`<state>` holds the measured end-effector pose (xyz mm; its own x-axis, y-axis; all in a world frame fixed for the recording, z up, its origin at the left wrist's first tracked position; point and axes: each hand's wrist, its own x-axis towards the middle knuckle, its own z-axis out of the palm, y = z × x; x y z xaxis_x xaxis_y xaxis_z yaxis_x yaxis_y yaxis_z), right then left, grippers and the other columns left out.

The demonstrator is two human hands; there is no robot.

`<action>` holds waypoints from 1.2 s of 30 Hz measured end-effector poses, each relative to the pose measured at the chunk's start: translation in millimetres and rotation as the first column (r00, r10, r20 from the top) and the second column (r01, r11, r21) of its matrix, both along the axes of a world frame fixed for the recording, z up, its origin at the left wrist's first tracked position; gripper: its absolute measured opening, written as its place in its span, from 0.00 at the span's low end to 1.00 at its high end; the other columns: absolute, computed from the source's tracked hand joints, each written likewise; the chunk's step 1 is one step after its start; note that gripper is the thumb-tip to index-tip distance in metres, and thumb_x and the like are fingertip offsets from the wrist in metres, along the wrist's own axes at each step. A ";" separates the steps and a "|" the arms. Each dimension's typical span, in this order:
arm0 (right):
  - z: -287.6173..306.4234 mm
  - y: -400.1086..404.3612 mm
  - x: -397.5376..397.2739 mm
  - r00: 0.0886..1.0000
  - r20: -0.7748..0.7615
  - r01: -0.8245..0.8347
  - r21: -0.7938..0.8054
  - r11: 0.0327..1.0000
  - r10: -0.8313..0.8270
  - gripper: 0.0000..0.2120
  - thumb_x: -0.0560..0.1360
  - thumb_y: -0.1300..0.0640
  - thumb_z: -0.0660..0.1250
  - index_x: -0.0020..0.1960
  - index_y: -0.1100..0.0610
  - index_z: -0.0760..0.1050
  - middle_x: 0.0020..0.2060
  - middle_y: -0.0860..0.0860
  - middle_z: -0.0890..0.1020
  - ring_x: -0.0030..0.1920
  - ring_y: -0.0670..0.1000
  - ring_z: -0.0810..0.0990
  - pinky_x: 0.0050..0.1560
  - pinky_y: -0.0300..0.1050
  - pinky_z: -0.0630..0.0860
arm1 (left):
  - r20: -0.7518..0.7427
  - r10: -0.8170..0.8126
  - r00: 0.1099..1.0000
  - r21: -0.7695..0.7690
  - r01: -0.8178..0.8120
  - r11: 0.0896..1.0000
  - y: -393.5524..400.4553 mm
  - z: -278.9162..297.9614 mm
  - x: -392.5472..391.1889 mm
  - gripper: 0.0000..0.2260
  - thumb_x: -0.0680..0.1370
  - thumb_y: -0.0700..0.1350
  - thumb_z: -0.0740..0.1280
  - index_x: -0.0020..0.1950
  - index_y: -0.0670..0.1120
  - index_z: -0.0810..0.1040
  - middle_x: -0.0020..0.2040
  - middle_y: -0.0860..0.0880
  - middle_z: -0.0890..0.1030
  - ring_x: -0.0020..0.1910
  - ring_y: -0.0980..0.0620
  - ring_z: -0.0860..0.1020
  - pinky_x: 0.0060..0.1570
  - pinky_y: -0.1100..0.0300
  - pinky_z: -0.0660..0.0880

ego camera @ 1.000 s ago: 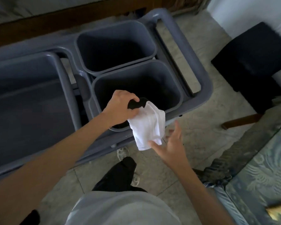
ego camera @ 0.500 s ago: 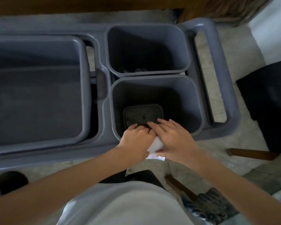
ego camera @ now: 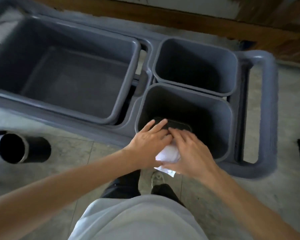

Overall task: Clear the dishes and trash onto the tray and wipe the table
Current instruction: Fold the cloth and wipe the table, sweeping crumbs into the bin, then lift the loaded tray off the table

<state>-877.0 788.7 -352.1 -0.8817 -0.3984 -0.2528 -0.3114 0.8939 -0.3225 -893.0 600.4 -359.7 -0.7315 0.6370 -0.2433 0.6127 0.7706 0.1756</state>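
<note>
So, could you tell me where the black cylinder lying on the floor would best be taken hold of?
Grip the black cylinder across its round body, coming from above. It lies on its side with its open mouth facing the camera's left, so the curved wall is exposed on top. The left hand looks nearer, though both now hold white paper.
</note>
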 end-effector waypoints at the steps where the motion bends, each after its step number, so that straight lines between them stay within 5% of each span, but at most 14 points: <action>1: 6.5 -1.2 -3.4 1.000 -0.013 -0.029 -0.013 1.000 0.029 0.57 0.63 0.24 0.70 0.82 0.54 0.59 0.78 0.54 0.68 0.78 0.56 0.66 0.73 0.59 0.71 | -0.025 0.045 0.999 0.033 -0.044 0.998 -5.4 8.1 6.5 0.39 0.73 0.63 0.71 0.79 0.52 0.61 0.80 0.51 0.62 0.83 0.45 0.44 0.80 0.43 0.47; 6: 42.7 -34.8 -27.0 0.971 -0.151 -0.215 -0.205 0.955 0.186 0.61 0.63 0.21 0.67 0.84 0.53 0.50 0.84 0.56 0.54 0.83 0.59 0.50 0.78 0.64 0.61 | -0.204 0.457 0.866 0.178 -0.427 0.887 -54.3 47.6 45.9 0.47 0.71 0.65 0.71 0.83 0.59 0.49 0.84 0.53 0.47 0.82 0.45 0.36 0.78 0.41 0.43; 14: 94.9 -181.8 -12.8 0.765 -0.417 -0.626 -0.308 0.716 0.490 0.49 0.70 0.21 0.62 0.84 0.42 0.53 0.84 0.48 0.51 0.84 0.58 0.42 0.79 0.67 0.59 | -0.392 0.854 0.341 0.257 -0.852 0.457 -183.4 104.1 165.7 0.41 0.74 0.70 0.60 0.82 0.63 0.45 0.84 0.53 0.38 0.81 0.42 0.35 0.76 0.32 0.45; 23: 123.5 -402.6 105.0 0.541 -0.486 -0.840 -0.275 0.467 0.687 0.50 0.69 0.20 0.60 0.83 0.37 0.46 0.84 0.45 0.46 0.83 0.54 0.38 0.80 0.67 0.56 | -0.444 0.878 -0.177 0.334 -0.942 -0.021 -308.6 132.4 368.8 0.36 0.77 0.73 0.52 0.81 0.65 0.43 0.83 0.55 0.36 0.80 0.46 0.30 0.77 0.33 0.38; 29: 129.1 -543.8 229.6 0.403 -0.481 -0.911 -0.294 0.289 0.779 0.49 0.67 0.18 0.56 0.82 0.34 0.45 0.84 0.41 0.45 0.83 0.51 0.40 0.80 0.60 0.55 | -0.447 0.820 -0.357 0.344 -0.915 -0.210 -394.8 138.5 526.0 0.37 0.76 0.73 0.52 0.81 0.65 0.41 0.82 0.57 0.34 0.79 0.47 0.29 0.75 0.37 0.34; 36: 134.1 -669.2 329.6 0.382 -0.382 -0.881 -0.426 0.207 0.841 0.48 0.66 0.18 0.58 0.81 0.31 0.45 0.82 0.37 0.46 0.83 0.47 0.41 0.79 0.61 0.57 | -0.337 0.756 -0.561 0.354 -0.819 -0.451 -481.3 144.1 659.0 0.36 0.74 0.75 0.47 0.78 0.69 0.37 0.79 0.62 0.30 0.78 0.51 0.26 0.77 0.36 0.36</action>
<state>-547.5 119.5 -218.1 0.0844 -0.9505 0.2992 -0.8162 -0.2381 -0.5264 -234.0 119.2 -215.6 -0.1397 -0.9555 0.2596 -0.9549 0.1994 0.2199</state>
